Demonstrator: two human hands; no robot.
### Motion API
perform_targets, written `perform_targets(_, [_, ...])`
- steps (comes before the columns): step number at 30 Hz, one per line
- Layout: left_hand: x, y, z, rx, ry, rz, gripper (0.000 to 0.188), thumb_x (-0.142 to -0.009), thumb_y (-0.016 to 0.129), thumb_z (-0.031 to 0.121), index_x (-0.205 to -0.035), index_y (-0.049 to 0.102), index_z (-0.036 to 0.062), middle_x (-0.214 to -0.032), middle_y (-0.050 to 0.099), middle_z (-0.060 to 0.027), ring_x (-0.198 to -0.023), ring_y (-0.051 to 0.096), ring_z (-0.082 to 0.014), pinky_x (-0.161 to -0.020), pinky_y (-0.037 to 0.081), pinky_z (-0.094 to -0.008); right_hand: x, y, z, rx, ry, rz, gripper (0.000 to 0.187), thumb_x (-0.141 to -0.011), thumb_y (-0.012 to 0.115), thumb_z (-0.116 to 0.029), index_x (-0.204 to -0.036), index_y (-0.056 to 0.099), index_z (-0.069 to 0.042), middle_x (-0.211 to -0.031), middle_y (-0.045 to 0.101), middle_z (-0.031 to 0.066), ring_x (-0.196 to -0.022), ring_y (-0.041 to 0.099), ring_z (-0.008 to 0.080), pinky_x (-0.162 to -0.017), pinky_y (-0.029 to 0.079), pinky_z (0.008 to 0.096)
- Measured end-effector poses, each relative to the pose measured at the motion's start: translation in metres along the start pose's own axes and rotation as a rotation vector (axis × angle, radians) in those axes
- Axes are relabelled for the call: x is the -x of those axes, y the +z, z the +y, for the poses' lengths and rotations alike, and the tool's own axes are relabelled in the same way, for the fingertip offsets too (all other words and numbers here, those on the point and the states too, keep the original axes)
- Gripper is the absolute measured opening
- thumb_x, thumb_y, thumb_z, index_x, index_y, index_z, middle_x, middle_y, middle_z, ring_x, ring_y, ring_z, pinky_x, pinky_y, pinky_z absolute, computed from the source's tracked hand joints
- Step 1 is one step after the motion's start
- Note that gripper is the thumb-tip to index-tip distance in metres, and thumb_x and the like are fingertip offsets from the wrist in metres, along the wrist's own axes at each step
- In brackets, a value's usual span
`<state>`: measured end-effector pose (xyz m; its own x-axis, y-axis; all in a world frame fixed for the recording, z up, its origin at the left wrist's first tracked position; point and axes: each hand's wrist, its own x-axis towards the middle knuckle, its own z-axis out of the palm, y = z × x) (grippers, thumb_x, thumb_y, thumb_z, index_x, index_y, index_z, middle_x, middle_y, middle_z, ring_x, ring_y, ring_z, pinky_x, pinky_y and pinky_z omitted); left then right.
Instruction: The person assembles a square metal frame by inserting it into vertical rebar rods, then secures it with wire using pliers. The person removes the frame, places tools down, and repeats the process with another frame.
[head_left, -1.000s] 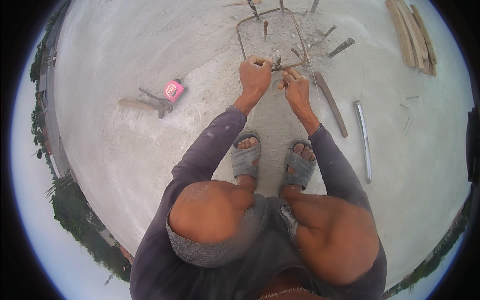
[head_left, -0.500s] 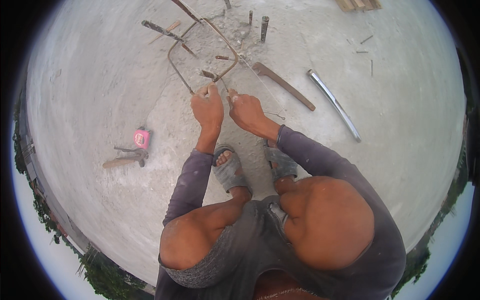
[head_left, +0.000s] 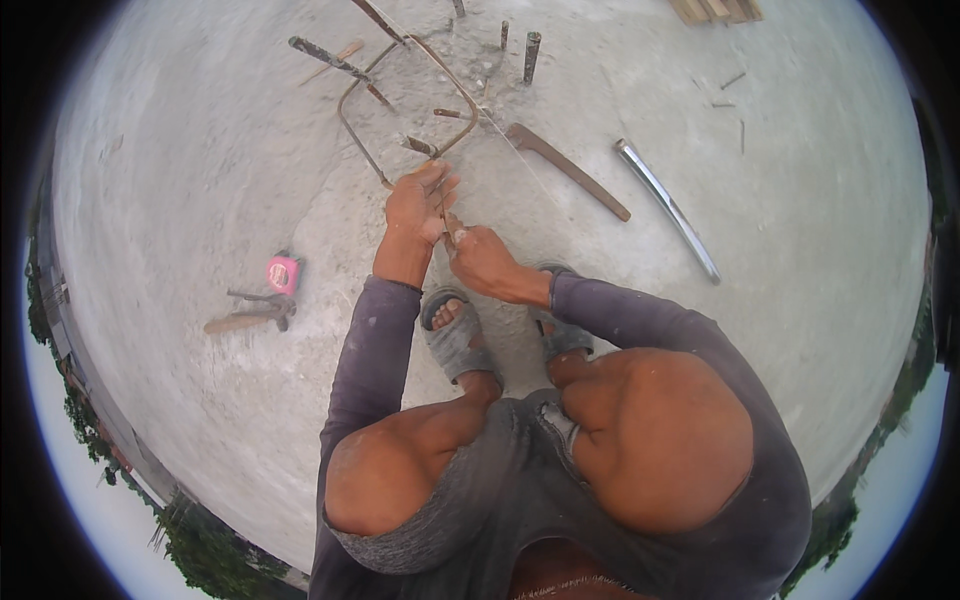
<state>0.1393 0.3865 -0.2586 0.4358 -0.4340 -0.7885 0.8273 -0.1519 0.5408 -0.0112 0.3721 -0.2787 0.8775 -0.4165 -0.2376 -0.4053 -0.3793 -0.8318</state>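
A bent steel stirrup forms a squarish loop around several rebar stubs standing out of the concrete. My left hand is at the loop's near side, its curled fingers covering that part of the bar. A thin tie wire runs from the left fingers down to my right hand. The right hand is closed on the wire's lower end, just below and right of the left hand. The near rebar stub stands just beyond my left fingertips. Exactly how the wire sits in the left fingers is partly hidden.
Right of the loop lie a rusty flat steel bar tool and a shiny metal tube. A pink tape measure and a wooden-handled hammer lie at left. A taut string crosses the loop. Loose nails lie far right.
Both hands have come nearer to me, the right one lower and slightly left. The left hand has turned, showing more of its fingers. The looped wire end right of my hand is out of sight.
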Motion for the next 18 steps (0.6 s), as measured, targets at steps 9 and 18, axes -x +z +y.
perform_targets(9, [-0.001, 0.008, -0.002, -0.154, 0.053, 0.178, 0.021, -0.089, 0.072, 0.015, -0.097, 0.069, -0.0043, -0.085, 0.064, -0.0100, -0.057, 0.059, -0.0174, -0.050, 0.054, -0.0309, 0.002, -0.030, -0.025, -0.011, -0.021, -0.025, 0.023, -0.087, 0.055, -0.007, -0.102, 0.058, 0.010, -0.083, 0.065, 0.0300, -0.081, 0.064, 0.0467, -0.071, 0.050, 0.0538])
perform_targets(18, [0.011, 0.023, 0.000, -1.279, 0.553, 0.328, 0.028, -0.084, 0.066, 0.024, -0.087, 0.075, -0.0028, -0.078, 0.072, -0.0208, -0.071, 0.073, -0.0357, -0.066, 0.059, -0.0432, 0.012, -0.050, -0.046, -0.240, 0.005, 0.023, 0.030, -0.094, 0.060, -0.016, -0.116, 0.062, 0.005, -0.092, 0.068, 0.0300, -0.087, 0.065, 0.0482, -0.077, 0.051, 0.0502])
